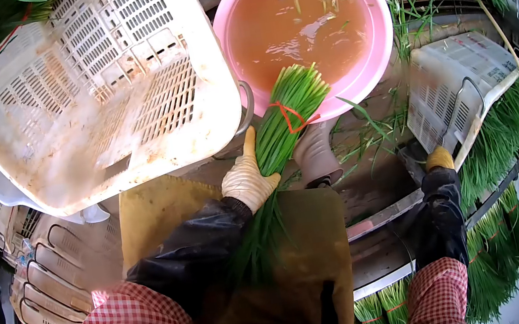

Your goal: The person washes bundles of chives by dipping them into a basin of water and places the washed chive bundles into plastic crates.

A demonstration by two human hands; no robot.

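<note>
My left hand (pixel 250 180), in a pale ribbed glove with yellow fingertips, is wrapped round a bundle of long green stalks (pixel 275 142) tied with a red band (pixel 291 117). The bundle's cut ends overlap the near rim of a pink basin (pixel 381 27) holding brownish water with floating bits. Its leaves hang down over the brown apron (pixel 312 235). On the right, my right hand (pixel 439 158), in a yellow glove, is at the near edge of a white crate (pixel 449 94). Its fingers are mostly hidden, so its grip cannot be made out.
A large, dirty white crate (pixel 216 101) fills the upper left, tilted beside the basin. Stacked crates (pixel 54 282) stand at the lower left. Loose greens (pixel 507 136) lie under the right crate, with tied bundles (pixel 501 252) below. A boot (pixel 317 156) shows beneath the basin.
</note>
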